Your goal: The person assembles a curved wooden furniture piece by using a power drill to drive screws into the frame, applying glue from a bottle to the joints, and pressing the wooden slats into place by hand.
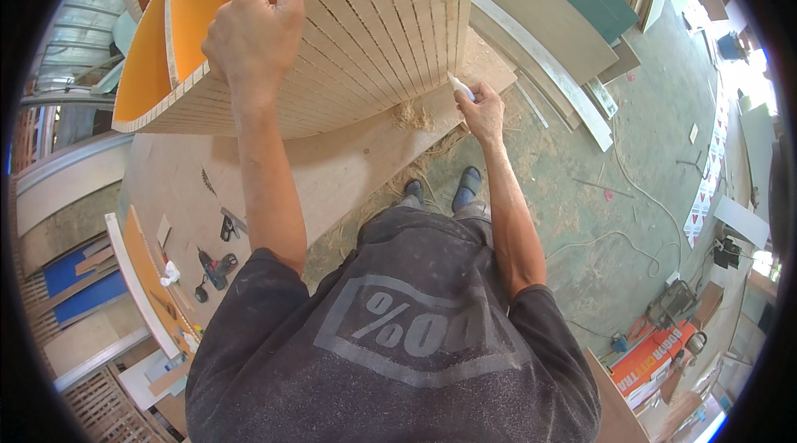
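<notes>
A curved wooden panel [357, 53] with rows of parallel slots cut across its pale outer face stands on the plywood worktop [332, 165]. Its inner side is orange. My left hand [257, 32] is closed over the panel's upper edge. Low at the panel's right end, my right hand [483, 113] grips a small white squeeze bottle [462, 88]. The bottle's thin nozzle points at the slotted face near the bottom corner; whether it touches the wood I cannot tell. Wood shavings [413, 117] lie on the worktop below the panel.
A cordless drill [217, 267] rests on the worktop to the left. Long boards [548, 69] are stacked on the floor at the right. A cable [656, 202] winds over the floor, and more planks [83, 277] lie at far left.
</notes>
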`<state>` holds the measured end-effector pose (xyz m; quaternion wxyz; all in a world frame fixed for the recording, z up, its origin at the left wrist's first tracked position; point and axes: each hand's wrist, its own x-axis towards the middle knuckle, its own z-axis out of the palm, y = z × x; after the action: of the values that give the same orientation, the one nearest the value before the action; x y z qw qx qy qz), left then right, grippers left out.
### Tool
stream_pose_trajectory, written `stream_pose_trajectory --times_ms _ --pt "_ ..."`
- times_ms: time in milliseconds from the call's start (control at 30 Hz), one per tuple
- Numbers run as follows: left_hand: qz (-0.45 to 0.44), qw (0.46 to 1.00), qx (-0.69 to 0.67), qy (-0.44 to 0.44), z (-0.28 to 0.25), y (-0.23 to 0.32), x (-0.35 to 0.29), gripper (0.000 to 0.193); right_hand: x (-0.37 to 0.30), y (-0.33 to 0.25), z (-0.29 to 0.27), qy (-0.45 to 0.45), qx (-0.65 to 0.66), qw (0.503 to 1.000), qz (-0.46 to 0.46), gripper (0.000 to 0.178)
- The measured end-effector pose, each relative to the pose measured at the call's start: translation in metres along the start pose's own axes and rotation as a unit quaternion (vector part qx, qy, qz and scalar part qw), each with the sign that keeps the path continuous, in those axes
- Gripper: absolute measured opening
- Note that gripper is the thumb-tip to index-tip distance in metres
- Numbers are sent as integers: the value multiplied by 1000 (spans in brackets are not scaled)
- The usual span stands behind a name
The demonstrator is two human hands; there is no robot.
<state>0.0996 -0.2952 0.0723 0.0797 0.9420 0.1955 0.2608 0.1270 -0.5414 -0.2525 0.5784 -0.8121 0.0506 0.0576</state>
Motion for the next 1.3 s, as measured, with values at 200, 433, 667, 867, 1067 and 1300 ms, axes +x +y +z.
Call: stream_pose_trajectory --times_ms 200,433,667,867,1067,1300 --pt "-2 1000 -4 -5 -1 0 -1 58 2 -1 0 1 -7 1000 4 30" --pt "-1 1000 -9 -6 -1 0 -1 58 6 -6 -3 -8 -42 999 -7 31" --pt "-3 1000 -4 -11 -2 0 0 57 5 -4 -5 -14 -32 999 -9 28" --pt "-5 1000 -5 -17 -4 5 0 57 4 14 -6 -15 -6 1000 2 25" --pt "-9 1000 -5 -17 -3 1 0 56 2 9 -2 -11 -29 1000 4 26" --pt "-6 1000 2 -18 -3 3 1 57 5 11 2 -14 -45 999 0 27"
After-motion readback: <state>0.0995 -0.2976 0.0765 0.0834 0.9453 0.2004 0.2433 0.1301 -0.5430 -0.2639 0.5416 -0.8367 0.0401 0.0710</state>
